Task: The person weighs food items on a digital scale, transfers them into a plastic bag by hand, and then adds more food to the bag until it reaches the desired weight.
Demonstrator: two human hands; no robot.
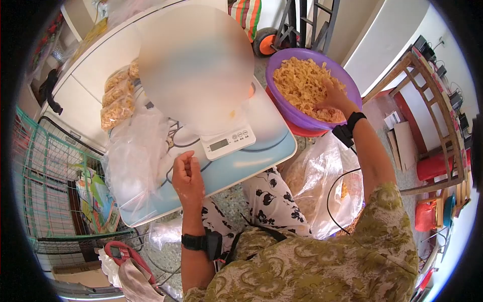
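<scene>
My right hand reaches into a purple basin of yellow, chip-like food pieces, its fingers spread among them. My left hand rests by the near edge of the blue-and-white table, fingers curled together; whether anything is in them is too small to tell. Just beyond it stands a white kitchen scale with a display and buttons. A large blurred area hides what is above the scale. Clear plastic bags lie left of my left hand. Several filled bags sit at the table's far left.
A large clear plastic bag stands on the floor below the basin. Left of the table is a green wire rack. A wooden frame stands at the far right, and a wheeled metal cart is behind the basin.
</scene>
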